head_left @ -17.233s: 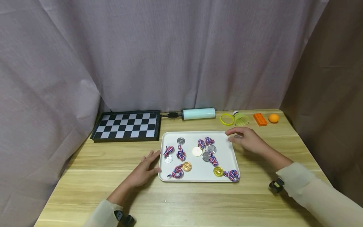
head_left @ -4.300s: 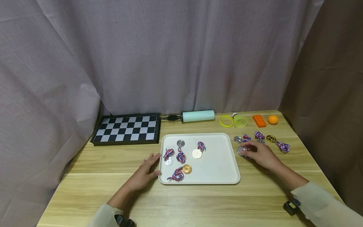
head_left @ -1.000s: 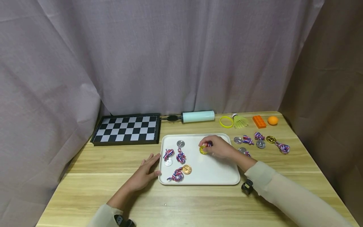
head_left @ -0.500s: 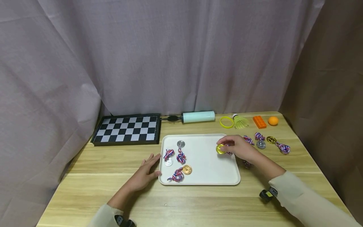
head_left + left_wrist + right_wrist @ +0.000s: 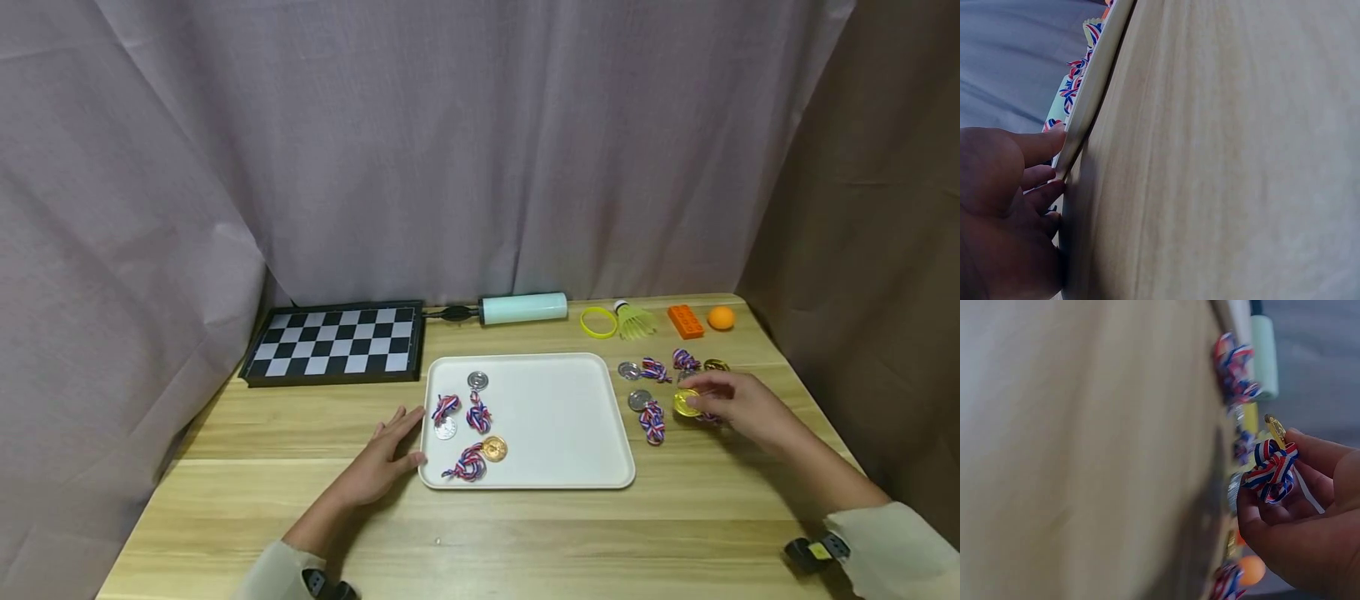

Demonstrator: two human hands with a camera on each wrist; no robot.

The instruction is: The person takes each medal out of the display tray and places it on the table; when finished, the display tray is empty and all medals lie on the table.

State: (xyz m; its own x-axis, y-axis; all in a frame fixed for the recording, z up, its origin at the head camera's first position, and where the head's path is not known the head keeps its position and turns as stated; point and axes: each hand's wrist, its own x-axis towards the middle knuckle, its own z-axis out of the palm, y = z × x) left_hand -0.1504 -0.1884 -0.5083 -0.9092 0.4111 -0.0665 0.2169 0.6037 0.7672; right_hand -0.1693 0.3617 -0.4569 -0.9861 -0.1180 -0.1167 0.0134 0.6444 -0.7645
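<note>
While the left hand (image 5: 378, 462), stretched out straight, touches the white tray (image 5: 558, 429), three medals (image 5: 478, 418) lie on it near the frame's middle. Farther right, silver medals (image 5: 639, 401) lie on the bench (image 5: 525, 542), and a gold medal (image 5: 684, 405) at middle right is pinched by the right hand (image 5: 750, 412).

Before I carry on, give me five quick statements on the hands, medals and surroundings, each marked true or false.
1. The left hand touches the edge of the tray. True.
2. The right hand is empty. False: it holds a gold medal.
3. Three medals lie on the tray. True.
4. The orange ball sits on the checkered board. False: it lies on the table, right of the orange brick.
5. The shuttlecock lies between the yellow ring and the orange brick. True.
</note>
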